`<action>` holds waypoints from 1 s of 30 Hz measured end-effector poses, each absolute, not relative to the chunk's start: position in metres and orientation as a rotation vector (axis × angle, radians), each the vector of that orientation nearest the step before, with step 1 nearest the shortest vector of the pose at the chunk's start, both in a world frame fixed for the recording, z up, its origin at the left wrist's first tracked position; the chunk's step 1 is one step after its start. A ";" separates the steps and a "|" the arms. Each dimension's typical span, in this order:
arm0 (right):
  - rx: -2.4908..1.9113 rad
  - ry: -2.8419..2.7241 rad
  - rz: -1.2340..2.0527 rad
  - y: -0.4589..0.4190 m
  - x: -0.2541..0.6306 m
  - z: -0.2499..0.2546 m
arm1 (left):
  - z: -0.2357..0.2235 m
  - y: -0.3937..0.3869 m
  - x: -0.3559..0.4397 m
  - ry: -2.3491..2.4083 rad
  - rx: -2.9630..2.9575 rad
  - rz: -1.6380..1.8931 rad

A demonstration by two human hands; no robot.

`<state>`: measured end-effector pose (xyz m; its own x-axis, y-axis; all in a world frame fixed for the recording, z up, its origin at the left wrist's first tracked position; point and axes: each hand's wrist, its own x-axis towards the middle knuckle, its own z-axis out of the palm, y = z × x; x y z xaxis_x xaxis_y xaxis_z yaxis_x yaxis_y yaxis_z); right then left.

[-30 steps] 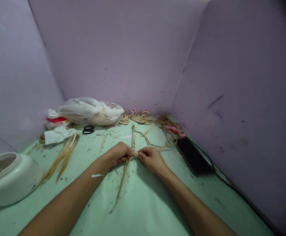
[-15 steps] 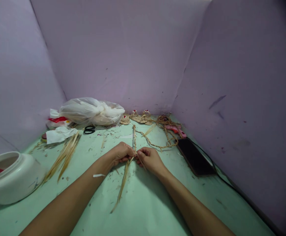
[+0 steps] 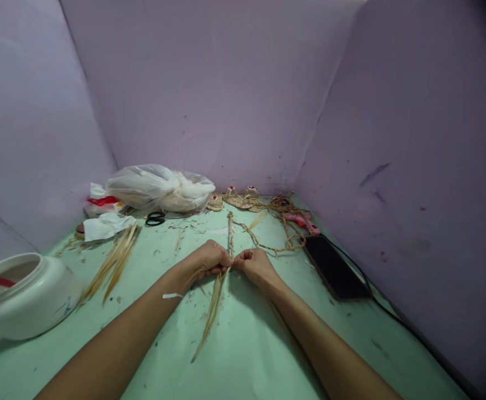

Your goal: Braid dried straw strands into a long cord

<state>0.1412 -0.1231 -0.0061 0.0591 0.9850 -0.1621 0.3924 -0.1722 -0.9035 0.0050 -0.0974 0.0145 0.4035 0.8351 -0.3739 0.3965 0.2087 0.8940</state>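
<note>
A narrow straw braid (image 3: 231, 236) runs away from me down the middle of the green table. My left hand (image 3: 213, 258) is closed in a pinch on the near end of this braid. Close against it, my right hand (image 3: 254, 264) pinches at the same spot, its thumb and fingertips closed on a strand of straw. Loose straw strands (image 3: 213, 314) hang toward me from beneath the left hand. Another strand (image 3: 287, 328) shows partly along the right forearm. The fingertips hide the exact crossing of the strands.
Left are a white pot (image 3: 30, 300), straw strips (image 3: 115, 258) and black-handled scissors (image 3: 155, 219). Behind lie a plastic bag (image 3: 159, 189) and small woven straw pieces (image 3: 237, 200). To the right are braided cord (image 3: 263, 245), a pink tool (image 3: 303, 222), a phone (image 3: 335, 269) and a cable (image 3: 397, 319).
My right hand has closed in beside the left at the braid's end. The strand it holds has swung from below its fingers to along the right forearm. The view has shifted slightly.
</note>
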 end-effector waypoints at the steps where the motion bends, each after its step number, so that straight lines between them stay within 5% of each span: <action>1: -1.652 -1.403 1.098 -0.123 0.142 -0.006 | 0.014 -0.097 0.005 1.213 1.403 0.426; 17: -1.600 -1.335 1.290 -0.124 0.141 0.000 | 0.022 -0.091 -0.014 1.146 1.603 0.208; 30: -1.435 -1.222 1.394 -0.127 0.140 -0.002 | 0.034 -0.131 0.028 1.598 1.936 0.228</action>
